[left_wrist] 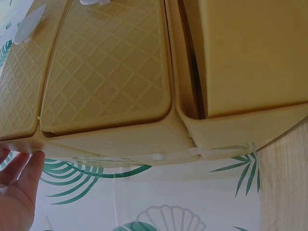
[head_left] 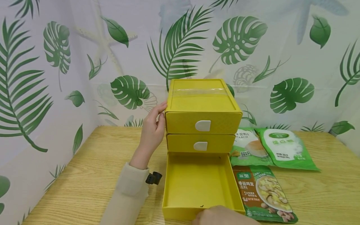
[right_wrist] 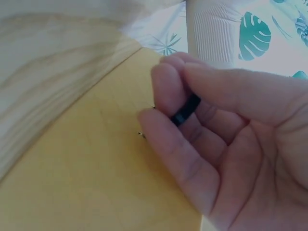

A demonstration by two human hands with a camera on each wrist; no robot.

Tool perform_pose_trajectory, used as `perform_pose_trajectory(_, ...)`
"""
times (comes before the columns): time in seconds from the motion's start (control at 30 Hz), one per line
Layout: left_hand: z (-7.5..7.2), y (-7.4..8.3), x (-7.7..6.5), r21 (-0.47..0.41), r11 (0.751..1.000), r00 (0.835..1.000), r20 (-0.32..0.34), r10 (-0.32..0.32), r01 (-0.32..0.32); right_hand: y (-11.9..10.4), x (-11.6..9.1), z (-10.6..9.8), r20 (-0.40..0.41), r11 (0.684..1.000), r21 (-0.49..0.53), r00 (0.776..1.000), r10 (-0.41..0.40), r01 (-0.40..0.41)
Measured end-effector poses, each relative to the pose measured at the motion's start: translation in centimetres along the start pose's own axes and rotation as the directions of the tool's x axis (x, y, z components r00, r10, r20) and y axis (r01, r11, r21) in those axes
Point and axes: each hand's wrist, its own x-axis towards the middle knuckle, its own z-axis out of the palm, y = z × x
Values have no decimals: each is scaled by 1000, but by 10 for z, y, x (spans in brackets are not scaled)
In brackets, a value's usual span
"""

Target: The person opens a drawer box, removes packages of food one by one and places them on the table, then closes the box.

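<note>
A yellow three-tier drawer cabinet [head_left: 202, 100] stands on the table. Its upper two drawers are closed, each with a white tab handle, and the bottom drawer [head_left: 199, 181] is pulled far out with a bare interior. My left hand [head_left: 153, 129] steadies the cabinet's left side, fingertips resting near the top drawer; the left wrist view shows these fingers [left_wrist: 32, 175] at the side edge. At the bottom drawer's front is my right hand [head_left: 222, 216], its fingers curled there. A black band [right_wrist: 186, 109] shows among those fingers in the right wrist view; I cannot tell whether it is a ring or a pull.
Right of the cabinet lie a green-and-white starch packet [head_left: 250, 148], another green-and-white packet [head_left: 287, 150] and a brown-and-green soup packet [head_left: 264, 193], close beside the open drawer. A leaf-patterned cloth [head_left: 180, 40] hangs behind the wooden table [head_left: 84, 175].
</note>
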Motion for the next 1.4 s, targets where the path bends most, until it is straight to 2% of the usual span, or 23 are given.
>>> perform_pose_trajectory(0.1, 0, 0, 0, 5, 1000, 1000, 0, -1, 1, 0, 2, -2, 3, 998, -56, 1000, 22, -22)
perform_pose_trajectory(0.27, 0, 1, 1, 0, 1000, 1000, 2, 2, -2, 3, 1, -7, -52, 998, -51, 998, 37, -40)
perform_pose_trajectory(0.5, 0, 2, 1, 6, 1000, 1000, 0, -2, 2, 10, 2, -13, -94, 991, -132, 996, -6, -6)
perform_pose_trajectory(0.9, 0, 1, 1, 5, 1000, 1000, 4, -12, 12, 12, 3, -20, -133, 990, -94, 987, 88, -101)
perform_pose_trajectory(1.1, 0, 0, 1, -1, 1000, 1000, 4, -7, 7, 19, 7, -25, -180, 994, -64, 980, 79, -92)
perform_pose_trajectory(1.4, 5, -24, 0, 3, 1000, 1000, 1, 18, -18, 30, 15, -30, -204, 998, -42, 979, 27, -36)
